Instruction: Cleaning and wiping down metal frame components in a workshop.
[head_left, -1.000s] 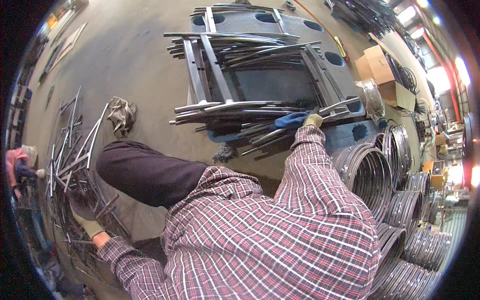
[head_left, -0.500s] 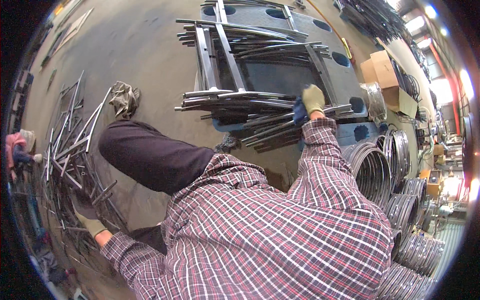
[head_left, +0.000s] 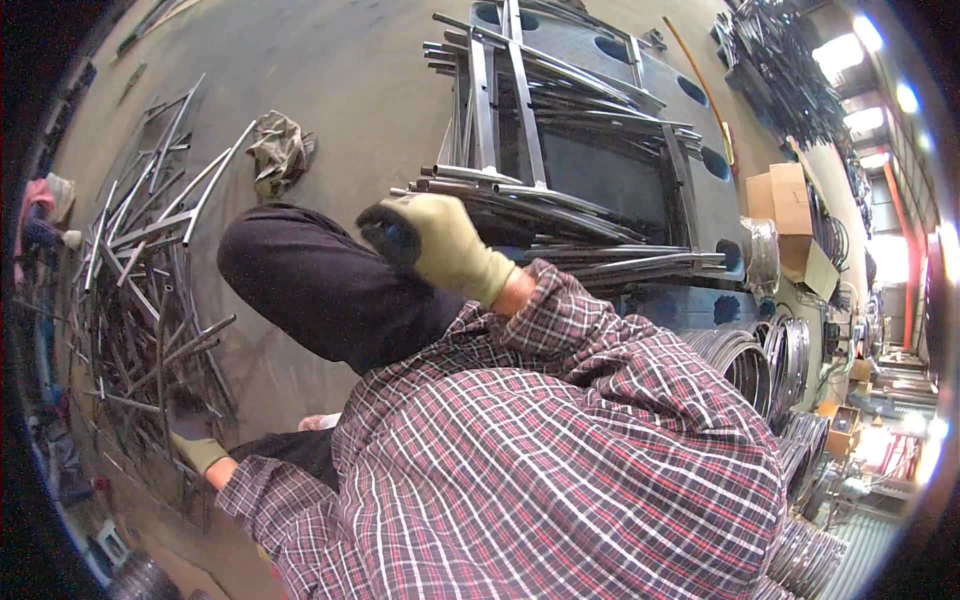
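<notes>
My right hand point(head_left: 440, 240), in a pale glove with a dark palm, is raised over my bent knee point(head_left: 300, 280). Its fingers are curled in, and nothing shows in them. Just beyond it lies a stack of dark metal tube frames point(head_left: 560, 200), with several tube ends jutting to the left. At lower left, my left hand point(head_left: 203, 452), gloved the same way, reaches down to the edge of a tangled pile of metal tube pieces point(head_left: 150, 250). Its fingers are lost in the dark there, so a grip cannot be made out.
The stack rests on a blue-grey slab with round holes point(head_left: 640, 75). A crumpled cloth point(head_left: 280, 150) lies on the floor by my knee. Wire coils point(head_left: 735, 360) and an opened cardboard box point(head_left: 785, 210) stand at right. Another person point(head_left: 45, 215) is beyond the pile at far left.
My right hand has left the right part of the frame stack and swung left over my knee. My left hand stays low by the pile. The whole view has shifted a little.
</notes>
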